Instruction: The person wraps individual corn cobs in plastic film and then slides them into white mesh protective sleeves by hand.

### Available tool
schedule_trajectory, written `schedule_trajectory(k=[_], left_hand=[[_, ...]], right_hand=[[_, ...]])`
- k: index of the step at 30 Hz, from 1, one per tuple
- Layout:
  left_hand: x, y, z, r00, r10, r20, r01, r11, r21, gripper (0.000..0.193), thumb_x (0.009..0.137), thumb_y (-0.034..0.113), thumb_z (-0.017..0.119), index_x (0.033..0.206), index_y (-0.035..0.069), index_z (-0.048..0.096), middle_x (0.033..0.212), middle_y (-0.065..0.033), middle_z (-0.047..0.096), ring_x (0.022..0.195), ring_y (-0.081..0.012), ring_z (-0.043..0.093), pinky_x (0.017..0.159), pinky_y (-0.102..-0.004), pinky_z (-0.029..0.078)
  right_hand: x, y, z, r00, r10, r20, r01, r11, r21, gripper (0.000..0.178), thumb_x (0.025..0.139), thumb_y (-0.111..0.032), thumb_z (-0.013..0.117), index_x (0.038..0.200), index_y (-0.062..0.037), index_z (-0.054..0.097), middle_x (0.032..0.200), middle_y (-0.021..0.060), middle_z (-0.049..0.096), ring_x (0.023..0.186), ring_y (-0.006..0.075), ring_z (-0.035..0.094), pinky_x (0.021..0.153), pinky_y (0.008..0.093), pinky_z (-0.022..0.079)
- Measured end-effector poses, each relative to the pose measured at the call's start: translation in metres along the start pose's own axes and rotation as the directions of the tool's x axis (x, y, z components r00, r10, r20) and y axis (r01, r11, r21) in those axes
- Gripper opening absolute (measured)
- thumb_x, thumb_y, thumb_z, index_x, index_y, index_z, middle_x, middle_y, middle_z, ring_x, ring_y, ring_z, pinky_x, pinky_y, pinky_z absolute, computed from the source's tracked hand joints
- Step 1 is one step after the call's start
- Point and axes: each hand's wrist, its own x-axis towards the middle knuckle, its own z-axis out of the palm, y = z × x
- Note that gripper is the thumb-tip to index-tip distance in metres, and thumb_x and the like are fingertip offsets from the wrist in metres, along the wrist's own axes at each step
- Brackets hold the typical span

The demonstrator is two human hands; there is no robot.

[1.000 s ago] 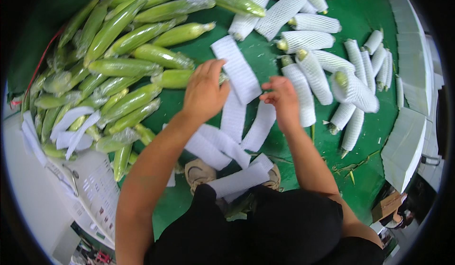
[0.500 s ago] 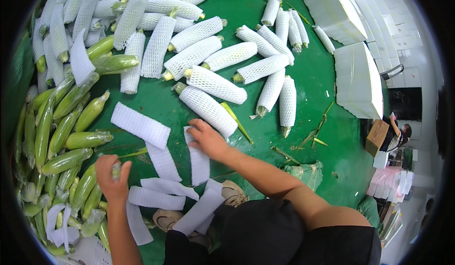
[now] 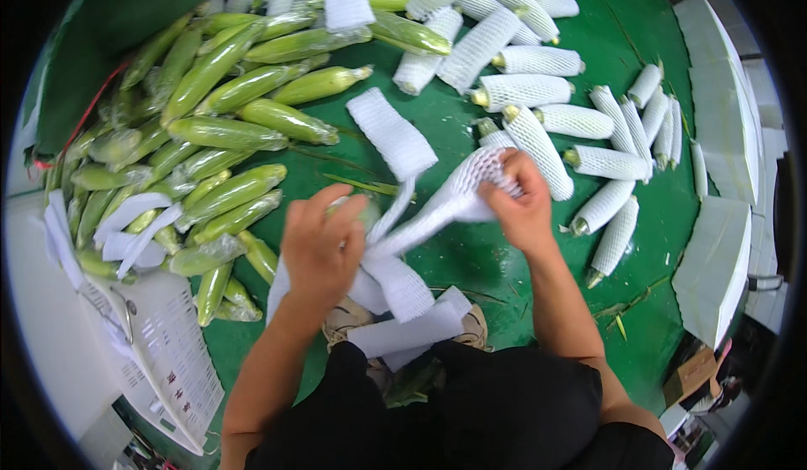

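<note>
My right hand (image 3: pixel 519 201) grips a white foam net sleeve (image 3: pixel 475 186); its upper end is stretched wide and the rest trails toward my left hand. My left hand (image 3: pixel 324 241) is curled around a film-wrapped ear of corn (image 3: pixel 360 209); only a blurred green part shows past the fingers, and the rest is hidden. Several flat foam net sleeves (image 3: pixel 402 289) lie below and between my hands, some over my shoes. Another flat sleeve (image 3: pixel 391 134) lies just beyond them on the green floor.
Film-wrapped ears of corn (image 3: pixel 223 134) are heaped at the left. Ears in foam sleeves (image 3: pixel 525 92) lie at the far right. A white plastic crate (image 3: pixel 181 361) stands at the lower left, and white foam boxes (image 3: pixel 714 260) line the right side. A person handles a cardboard box (image 3: pixel 691 377) there.
My view has swung left. My right hand has lifted a foam sleeve off the floor and spread its end. My left hand has brought the ear of corn from the heap toward it.
</note>
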Motion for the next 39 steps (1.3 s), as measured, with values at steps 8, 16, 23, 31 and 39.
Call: schedule_trajectory(k=[8,16,23,31,39], left_hand=[[-0.013,0.028,0.005,0.953,-0.229,0.197,0.296,0.834,-0.466,0.034,0.083,0.001,0.064,0.115,0.009,0.067,0.130,-0.0120,0.056,0.110,-0.0321,0.054,0.094,-0.0415,0.044],[-0.014,0.026,0.008,0.767,-0.436,0.470,0.499,-0.055,-0.865,0.037,0.097,0.009,0.054,0.132,-0.002,0.056,0.150,-0.0073,0.042,0.123,-0.0197,0.050,0.112,-0.0375,0.032],[-0.077,-0.031,0.079,0.494,-0.606,0.623,0.517,-0.372,-0.771,0.029,0.105,0.019,0.048,0.128,0.003,0.055,0.124,-0.0076,0.059,0.115,-0.0155,0.055,0.096,-0.0342,0.046],[-0.029,-0.007,0.057,0.943,-0.232,0.239,0.312,0.865,-0.392,0.056,0.082,0.005,0.064,0.137,0.011,0.053,0.102,-0.0130,0.062,0.092,-0.0327,0.062,0.078,-0.0411,0.050],[-0.042,-0.111,-0.039,0.970,-0.225,-0.095,0.242,0.940,0.240,0.047,0.069,0.015,0.084,0.112,0.008,0.067,0.112,-0.0124,0.067,0.106,-0.0344,0.059,0.096,-0.0458,0.044]], right_hand=[[-0.009,-0.047,0.100,0.852,0.433,0.295,-0.522,0.650,0.552,0.046,0.091,-0.003,0.066,0.133,-0.0072,0.048,0.107,0.0076,0.065,0.091,0.0142,0.065,0.077,0.0281,0.055],[-0.009,-0.019,0.103,0.778,0.545,0.312,-0.557,0.369,0.744,0.022,0.097,-0.013,0.058,0.117,-0.0041,0.056,0.109,0.0080,0.064,0.093,0.0163,0.065,0.080,0.0305,0.055],[-0.029,0.069,0.123,0.700,0.684,0.207,-0.635,0.462,0.620,0.010,0.098,-0.012,0.062,0.106,-0.0056,0.062,0.090,0.0003,0.064,0.080,0.0073,0.058,0.071,0.0232,0.048],[-0.015,0.062,0.097,0.549,0.640,0.538,-0.773,0.144,0.617,0.035,0.104,-0.042,0.048,0.108,-0.0109,0.064,0.103,0.0053,0.065,0.091,0.0170,0.061,0.083,0.0341,0.051],[-0.035,0.062,0.040,0.899,0.437,0.041,-0.385,0.831,-0.401,0.058,0.071,-0.033,0.085,0.116,-0.0065,0.059,0.117,0.0115,0.060,0.106,0.0273,0.059,0.085,0.0387,0.049]])
